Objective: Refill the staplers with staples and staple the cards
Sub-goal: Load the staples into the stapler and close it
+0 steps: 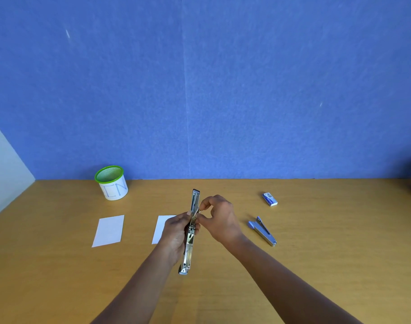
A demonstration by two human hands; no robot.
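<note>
A stapler (190, 244) is swung fully open into one long metal strip, held above the table. My left hand (175, 235) grips its middle from the left. My right hand (219, 218) pinches at the stapler's channel with thumb and forefinger; what lies between the fingertips is too small to tell. A second blue stapler (262, 231) lies on the table to the right, apart from both hands. A small blue staple box (269, 199) lies behind it. One white card (108, 230) lies at the left, another white card (162, 226) partly behind my left hand.
A green-rimmed mesh cup (112, 183) with a white wrap stands at the back left of the wooden table (316, 230). A blue wall (200, 90) closes the far edge.
</note>
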